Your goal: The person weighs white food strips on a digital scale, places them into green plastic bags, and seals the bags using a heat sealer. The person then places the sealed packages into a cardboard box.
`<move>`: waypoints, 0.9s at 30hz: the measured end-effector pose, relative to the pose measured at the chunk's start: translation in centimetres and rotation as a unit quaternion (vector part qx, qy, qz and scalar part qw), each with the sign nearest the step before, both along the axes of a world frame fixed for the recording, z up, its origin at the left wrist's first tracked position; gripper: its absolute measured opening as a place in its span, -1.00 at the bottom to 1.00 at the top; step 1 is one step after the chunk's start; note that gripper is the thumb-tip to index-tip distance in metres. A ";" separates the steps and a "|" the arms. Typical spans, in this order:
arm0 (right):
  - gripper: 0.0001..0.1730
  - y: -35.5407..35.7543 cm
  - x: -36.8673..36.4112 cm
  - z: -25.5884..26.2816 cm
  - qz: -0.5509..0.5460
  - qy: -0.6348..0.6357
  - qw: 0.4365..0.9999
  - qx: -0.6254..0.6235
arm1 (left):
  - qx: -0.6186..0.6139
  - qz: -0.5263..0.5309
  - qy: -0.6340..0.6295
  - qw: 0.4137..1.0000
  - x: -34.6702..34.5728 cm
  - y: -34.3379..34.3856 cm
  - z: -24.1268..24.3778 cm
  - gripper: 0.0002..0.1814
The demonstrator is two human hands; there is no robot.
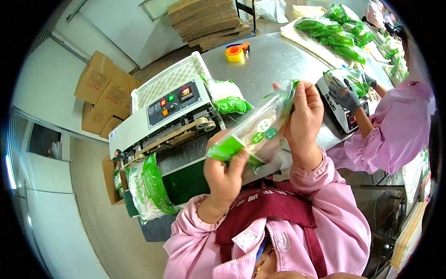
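Between my two hands, above the table's near edge, a clear plastic bag with green print (256, 134) is held at a slant, with pale contents showing through. My left hand (224, 171) grips its lower left end, thumb on top. The upper right end is pinched by my right hand (306, 115). To the left stands a band sealing machine (167, 115) with lit displays and buttons. One filled bag (148, 188) hangs at the machine's left end, over its green conveyor belt (186, 183). Another filled bag (230, 97) lies behind its right end.
A tape dispenser (235, 52) stands on the metal table (268, 47). At right, a co-worker's gloved hands (345, 94) hold a bag on a weighing scale (336, 104). Green bags fill a tray (292, 35) beyond. Cardboard boxes (108, 92) and flat cardboard (205, 21) are stacked behind.
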State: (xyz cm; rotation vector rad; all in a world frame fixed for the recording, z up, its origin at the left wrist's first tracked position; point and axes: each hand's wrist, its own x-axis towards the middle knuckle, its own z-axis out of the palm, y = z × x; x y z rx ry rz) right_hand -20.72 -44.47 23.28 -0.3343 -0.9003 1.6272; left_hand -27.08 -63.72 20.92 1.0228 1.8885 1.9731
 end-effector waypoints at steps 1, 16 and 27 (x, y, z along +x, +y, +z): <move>-0.87 -0.9 0.2 0.0 0.015 0.005 1.000 0.006 | -0.007 0.039 0.017 0.999 0.2 -0.1 0.5 -0.77; -0.87 1.2 6.9 0.3 0.123 -0.269 0.871 0.391 | 0.099 0.101 -0.003 0.990 -3.7 0.0 -1.7 -0.73; -0.59 2.1 6.8 6.6 0.174 -0.366 0.614 0.677 | 0.110 0.130 -0.018 0.985 -5.0 1.0 -2.2 -0.79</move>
